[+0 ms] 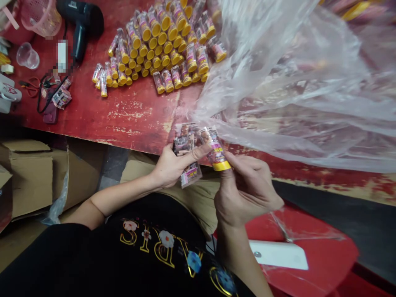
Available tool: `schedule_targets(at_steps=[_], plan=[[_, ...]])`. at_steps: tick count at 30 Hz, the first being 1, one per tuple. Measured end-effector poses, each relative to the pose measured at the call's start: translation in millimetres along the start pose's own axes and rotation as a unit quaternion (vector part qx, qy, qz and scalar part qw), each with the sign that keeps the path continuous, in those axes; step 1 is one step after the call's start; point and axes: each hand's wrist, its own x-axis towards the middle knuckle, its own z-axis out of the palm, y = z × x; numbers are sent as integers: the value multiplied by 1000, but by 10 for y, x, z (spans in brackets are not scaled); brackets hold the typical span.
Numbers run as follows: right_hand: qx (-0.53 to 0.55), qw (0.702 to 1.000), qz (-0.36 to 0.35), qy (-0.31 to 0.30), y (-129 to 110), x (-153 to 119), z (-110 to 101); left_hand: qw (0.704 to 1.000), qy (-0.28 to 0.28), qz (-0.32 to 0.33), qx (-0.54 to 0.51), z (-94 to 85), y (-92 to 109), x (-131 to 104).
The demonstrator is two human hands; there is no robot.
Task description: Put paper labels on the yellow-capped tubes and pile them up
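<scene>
Evidently held a yellow-ended tube (pixel 213 144) in the middle of the frame, pinching it near the yellow end between thumb and forefinger of the right hand (pixel 247 189). Gripped flat printed packaging (pixel 190 175) just beside it in the left hand (pixel 168 167), with the thumb laid across and reaching to the tube. Saw purple and yellow print on the tube but could not read it, nor the packaging's small lettering. Made out "ARIS" upside down in gold capitals on the black shirt (pixel 93 264) at the bottom, beside a rounder letter partly covered by a blue flower (pixel 226 280). Noted an unreadable round mark on the white device (pixel 281 253) on the red seat (pixel 328 231) at lower right. Found the white tag (pixel 62 55) near the black dryer-like tool (pixel 81 24) at upper left pixelated over. Saw a heap of tubes (pixel 161 45) on the red table (pixel 123 117) at upper centre, with labels too small to read. Could hardly tell anything beneath the cloudy plastic film (pixel 278 82) at upper right, blurred and cut off by the edge
</scene>
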Motion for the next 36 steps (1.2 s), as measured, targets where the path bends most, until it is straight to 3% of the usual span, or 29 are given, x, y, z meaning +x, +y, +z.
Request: schedule_targets(at_steps=[7,14,20,22,26,31,33,36], plan=[[3,999,31,31,-11,5,78,999,18,41,9,13,-35,-5],[1,998,12,57,-38,7,110,998,17,55,26,-2,-36,-10],[92,988,122,-15,-113,65,76,996,40,76,-7,-28,12,55],[83,988,124,-31,-130,83,69,997,30,68,-15,-35,18,66],[-21,998,36,-47,-64,123,43,998,19,48,-30,-42,8,67],[-117,983,-127,-67,58,147,7,999,27,15,-36,-26,21,48],[-79,992,-88,-44,53,133,18,999,37,4,-35,-21,39,42],[5,997,71,-26,5,90,56,997,57,16,-42,-23,60,43]])
